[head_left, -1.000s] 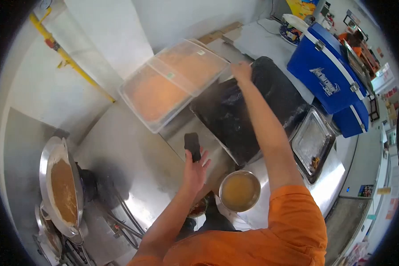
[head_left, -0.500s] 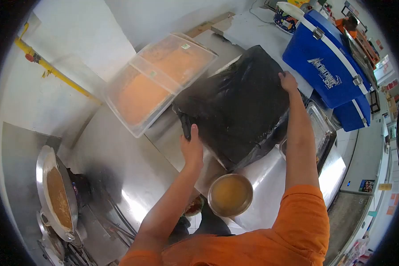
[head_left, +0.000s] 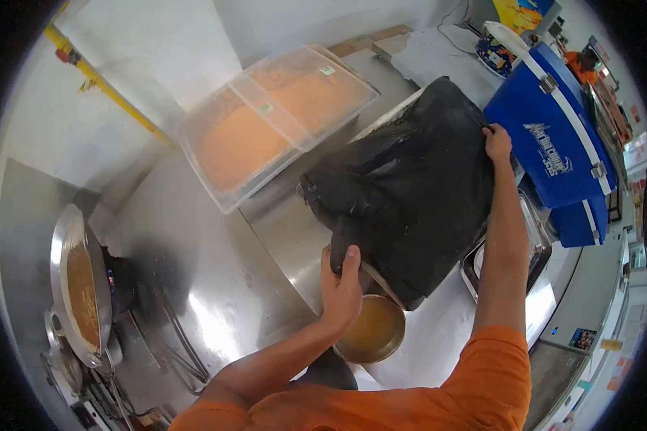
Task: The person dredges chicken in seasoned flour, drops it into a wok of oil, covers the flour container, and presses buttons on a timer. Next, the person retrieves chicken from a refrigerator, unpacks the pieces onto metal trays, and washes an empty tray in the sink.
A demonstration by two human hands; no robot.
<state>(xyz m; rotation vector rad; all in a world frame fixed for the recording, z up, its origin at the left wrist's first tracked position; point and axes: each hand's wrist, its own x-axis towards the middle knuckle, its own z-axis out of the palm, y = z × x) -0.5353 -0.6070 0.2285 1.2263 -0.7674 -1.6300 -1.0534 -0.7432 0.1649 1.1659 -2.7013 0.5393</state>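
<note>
Hands: while our left hand [head_left: 341,294] clasps a fold between thumb and fingers, our right hand [head_left: 498,144] grips the right edge of the black sheet [head_left: 428,187].
Direction: one corner points toward us; we cannot tell its long axis.
Counter [head_left: 219,251]: our sheet sits near its near edge.
Containers: clear tub [head_left: 227,204], orange contents; bowl [head_left: 400,343], yellowish liquid; pan [head_left: 59,241], brown contents.
Sheet look: creased, specked.

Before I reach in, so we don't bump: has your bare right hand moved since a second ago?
Yes. Judged against the blue hard-sided cooler, the right hand has moved right, toward it, and away from the clear plastic tub.
</note>
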